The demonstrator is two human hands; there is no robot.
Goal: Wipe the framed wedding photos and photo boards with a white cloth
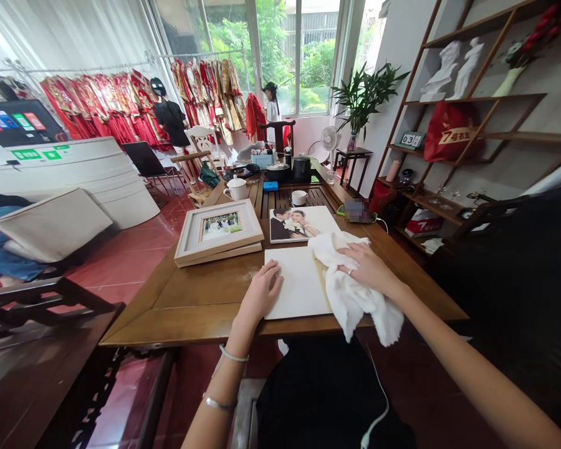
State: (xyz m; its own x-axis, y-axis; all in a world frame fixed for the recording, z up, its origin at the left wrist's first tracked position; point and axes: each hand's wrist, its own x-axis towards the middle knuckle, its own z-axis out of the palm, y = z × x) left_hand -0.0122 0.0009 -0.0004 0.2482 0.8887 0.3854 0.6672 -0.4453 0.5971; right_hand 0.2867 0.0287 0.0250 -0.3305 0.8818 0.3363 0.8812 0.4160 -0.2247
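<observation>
A flat white panel (pixel 293 284), like an album or photo board, lies at the near edge of the wooden table, with a beige strip along its right side. My left hand (pixel 263 290) grips its left edge with bent fingers. Over its right part is a crumpled white cloth (pixel 350 280). My right hand (pixel 367 268) presses on the cloth with its fingers bunched into it. Part of the cloth hangs off the table's front edge, and it hides the panel's right side. Just behind sits a photo album (pixel 285 229) with a couple's wedding picture on its cover.
Two stacked wooden photo frames (pixel 184 246) rest at left on the table (pixel 177 312). Behind are a lidded white cup (pixel 236 189), a small white bowl (pixel 299 197), a black pot (pixel 302 168) and a cabled phone (pixel 359 211). Two people stand near racks of red garments (pixel 98 103).
</observation>
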